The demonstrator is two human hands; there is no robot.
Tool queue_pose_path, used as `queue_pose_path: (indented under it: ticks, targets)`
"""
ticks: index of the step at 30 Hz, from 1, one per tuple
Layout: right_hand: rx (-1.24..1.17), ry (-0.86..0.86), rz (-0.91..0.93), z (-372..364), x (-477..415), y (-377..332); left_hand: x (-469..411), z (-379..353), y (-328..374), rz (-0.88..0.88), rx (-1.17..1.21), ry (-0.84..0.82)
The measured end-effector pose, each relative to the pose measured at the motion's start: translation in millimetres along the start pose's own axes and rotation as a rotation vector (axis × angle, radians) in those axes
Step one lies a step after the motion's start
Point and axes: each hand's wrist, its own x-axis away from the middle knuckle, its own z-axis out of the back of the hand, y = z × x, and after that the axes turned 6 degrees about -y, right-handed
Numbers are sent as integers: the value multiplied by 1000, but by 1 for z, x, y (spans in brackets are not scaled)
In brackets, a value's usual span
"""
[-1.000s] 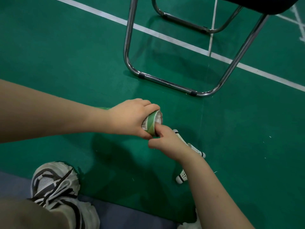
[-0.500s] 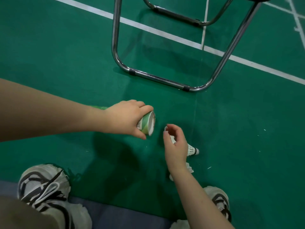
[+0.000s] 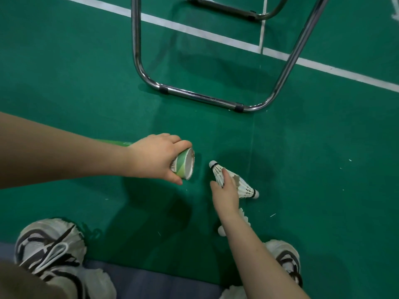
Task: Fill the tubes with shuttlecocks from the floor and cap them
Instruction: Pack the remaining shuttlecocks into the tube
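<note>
My left hand (image 3: 156,157) grips a green and white tube (image 3: 183,166) near its open mouth, which faces right. To its right my right hand (image 3: 224,193) pinches a white shuttlecock (image 3: 218,173) by its feathers, cork end pointing up and left toward the tube mouth. A second shuttlecock (image 3: 246,188) lies on the green floor just right of that hand, cork to the right. A third shuttlecock (image 3: 244,219) lies lower down, half hidden under my right forearm.
A chrome chair frame (image 3: 203,98) stands on the floor just beyond my hands. White court lines (image 3: 194,31) cross the floor behind it. My two sneakers, the left (image 3: 51,249) and the right (image 3: 285,257), sit at the bottom, by a blue-grey floor strip (image 3: 151,283).
My right hand left the tube mouth, went down to the floor and took hold of a shuttlecock, which now points cork-first at the tube. The tube has stayed roughly in place.
</note>
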Motion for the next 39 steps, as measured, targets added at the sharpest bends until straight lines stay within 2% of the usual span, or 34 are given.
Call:
queue_pose_path:
  ticks: [3,9,12,15,21,26,32,36,39]
  targets:
    - [-198,84,35,3,3,-6,-2,2,-2,7,7,13]
    - [-410,295,377,9,21,-40,-5,11,-11,31,69,94]
    - [-375,281,541,6,28,-58,-3,14,-13,37,88,121]
    - [-325,154,629,-1,37,-71,3,15,-14,34,118,140]
    - [-261,-212,539,-13,51,-84,16,17,-14,17,158,217]
    - [5,-429,500,-8,51,-98,25,18,-14,0,152,197]
    - [94,-547,416,-8,54,-110,34,21,-10,-32,125,247]
    - [213,-661,362,-16,57,-108,38,14,-4,-118,36,173]
    - [171,-552,369,-17,60,-100,33,13,1,-117,10,136]
